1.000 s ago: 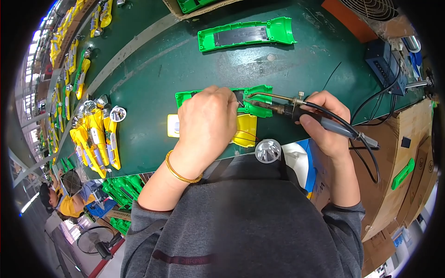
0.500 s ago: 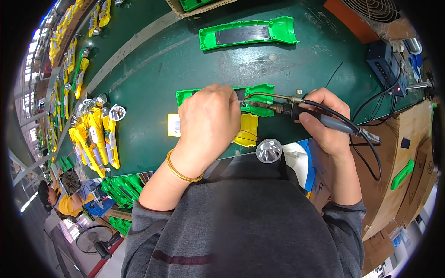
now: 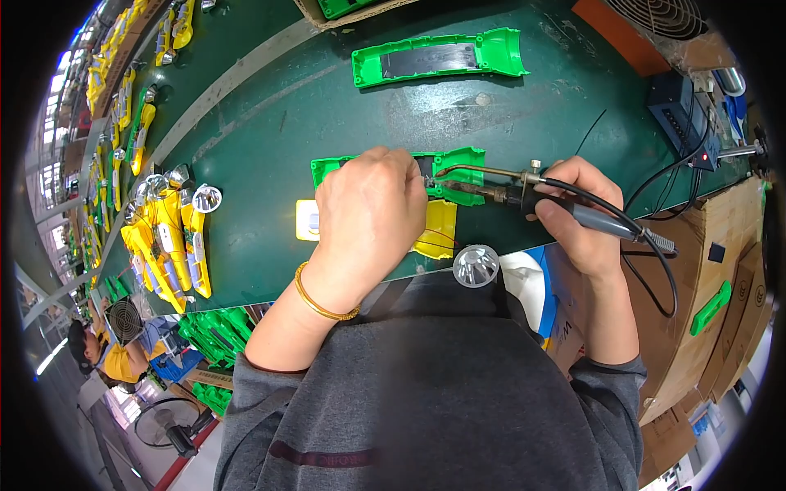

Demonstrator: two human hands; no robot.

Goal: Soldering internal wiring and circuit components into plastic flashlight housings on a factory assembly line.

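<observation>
At the dark green tabletop (image 3: pixel 270 123) near edge stands a silver cone-shaped reflector (image 3: pixel 476 265). The left hand (image 3: pixel 368 214), fingers curled, presses down the green plastic casing (image 3: pixel 458 173); the right hand (image 3: pixel 581 214) grips a black-handled soldering iron (image 3: pixel 524 192), tip on it. Beyond lies open surface, then another green shell (image 3: pixel 438 57).

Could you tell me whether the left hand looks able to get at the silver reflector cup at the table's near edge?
Probably yes: the left hand rests on the green shell, and the reflector cup sits uncovered nearby.

top: grey sweatshirt, dark chest stripe | sleeves: pushed up | left hand (image 3: pixel 370 214): gold bangle at wrist
</observation>
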